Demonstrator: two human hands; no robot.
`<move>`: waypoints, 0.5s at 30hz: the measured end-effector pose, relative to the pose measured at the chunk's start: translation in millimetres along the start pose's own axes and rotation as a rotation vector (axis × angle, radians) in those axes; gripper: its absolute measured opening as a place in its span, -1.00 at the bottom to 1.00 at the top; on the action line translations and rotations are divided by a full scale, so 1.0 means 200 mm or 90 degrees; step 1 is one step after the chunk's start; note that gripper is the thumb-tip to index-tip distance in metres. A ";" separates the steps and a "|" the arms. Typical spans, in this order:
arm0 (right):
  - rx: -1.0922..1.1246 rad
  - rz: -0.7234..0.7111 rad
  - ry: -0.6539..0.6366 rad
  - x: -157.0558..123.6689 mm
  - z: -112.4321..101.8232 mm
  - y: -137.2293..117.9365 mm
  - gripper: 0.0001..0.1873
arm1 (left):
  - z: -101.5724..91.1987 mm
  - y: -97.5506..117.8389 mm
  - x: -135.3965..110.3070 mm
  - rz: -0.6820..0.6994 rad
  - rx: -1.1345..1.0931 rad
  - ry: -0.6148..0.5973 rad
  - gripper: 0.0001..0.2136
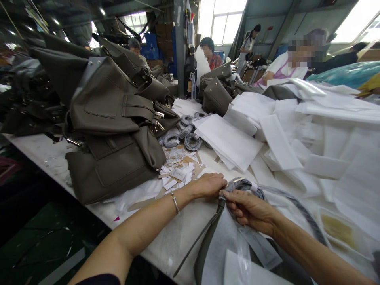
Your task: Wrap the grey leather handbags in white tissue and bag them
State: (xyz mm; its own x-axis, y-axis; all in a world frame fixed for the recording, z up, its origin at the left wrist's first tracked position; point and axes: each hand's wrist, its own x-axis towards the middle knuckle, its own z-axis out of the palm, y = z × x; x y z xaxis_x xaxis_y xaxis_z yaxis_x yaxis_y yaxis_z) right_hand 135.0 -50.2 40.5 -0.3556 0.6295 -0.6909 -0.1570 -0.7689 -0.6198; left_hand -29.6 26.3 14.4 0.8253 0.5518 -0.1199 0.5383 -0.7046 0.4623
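My left hand is curled closed at the end of a grey strap wrapped in clear film, near its metal fitting. My right hand pinches the same wrapped strap end from the other side; both hands meet at about the table's front middle. The strap runs down toward me over a white foam sheet. A thin bracelet is on my left wrist.
Grey leather handbags are piled at the left. Coiled wrapped straps, small paper tags and stacks of white wrapping sheets cover the table. Several other people work at the far side. The table edge runs diagonally at left.
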 end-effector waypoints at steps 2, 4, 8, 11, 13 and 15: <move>-0.001 -0.005 0.004 0.00 0.00 0.00 -0.66 | -0.02 0.01 -0.01 -0.003 0.016 -0.013 -0.91; 0.001 -0.015 0.005 -0.01 0.00 0.00 -0.64 | -0.05 0.04 -0.10 -0.016 0.032 -0.013 -0.91; 0.002 -0.024 0.004 0.00 0.00 0.01 -0.64 | -0.08 0.12 -0.48 -0.020 -0.033 -0.231 -0.91; 0.004 -0.009 0.000 0.01 0.01 0.01 -0.67 | -0.11 0.17 -0.77 -0.065 -0.219 -0.488 -0.88; 0.002 -0.004 -0.005 0.02 0.01 0.01 -0.69 | -0.14 0.18 -0.86 -0.089 -0.216 -0.439 -0.80; -0.004 -0.003 -0.014 0.03 0.01 0.01 -0.69 | -0.15 0.17 -0.83 -0.111 -0.221 -0.292 -0.80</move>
State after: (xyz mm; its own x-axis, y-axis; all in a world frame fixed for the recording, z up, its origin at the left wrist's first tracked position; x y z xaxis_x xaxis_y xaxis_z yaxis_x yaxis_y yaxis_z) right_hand 130.0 -48.8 36.1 -0.3747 0.6306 -0.6797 -0.1529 -0.7651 -0.6255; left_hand -152.7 -75.8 75.6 0.7610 0.3433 -0.5504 0.6487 -0.3918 0.6525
